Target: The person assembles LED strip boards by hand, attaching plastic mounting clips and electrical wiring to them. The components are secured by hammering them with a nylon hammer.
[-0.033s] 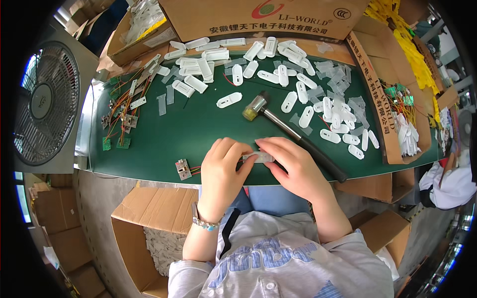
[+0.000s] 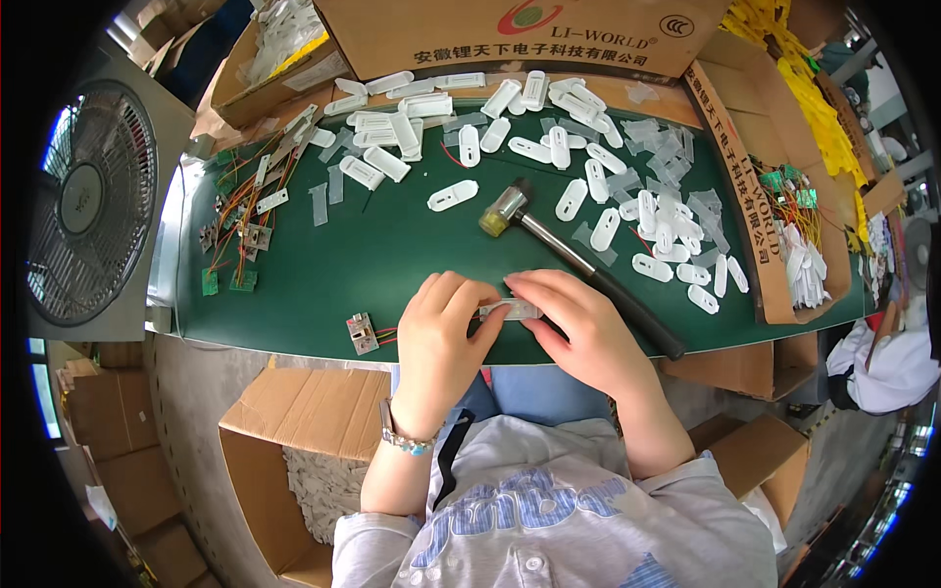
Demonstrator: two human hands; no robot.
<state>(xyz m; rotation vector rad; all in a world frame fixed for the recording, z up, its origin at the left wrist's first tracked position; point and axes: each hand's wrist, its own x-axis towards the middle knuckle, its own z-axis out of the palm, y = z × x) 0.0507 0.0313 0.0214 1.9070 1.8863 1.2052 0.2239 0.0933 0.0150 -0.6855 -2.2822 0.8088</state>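
Note:
At the table's near edge, both of my hands hold one small whitish oblong plastic casing (image 2: 520,311). My left hand (image 2: 441,328) pinches its left end between thumb and fingers. On the other end, my right hand (image 2: 576,321) grips with thumb below and fingers above. A small circuit board (image 2: 362,334) lies left of my left hand. Its red and green wires run under that hand, where their far ends are hidden. Just beyond my right hand lies a mallet (image 2: 508,212) with a yellowish head face and a black handle slanting down to the right.
Many white oblong plastic shells (image 2: 453,196) and clear film strips (image 2: 655,147) are scattered over the green table (image 2: 323,265). Wired circuit boards (image 2: 243,281) are piled at left, near a fan (image 2: 83,201). Cardboard boxes (image 2: 730,176) flank the table; an open carton (image 2: 304,416) stands below.

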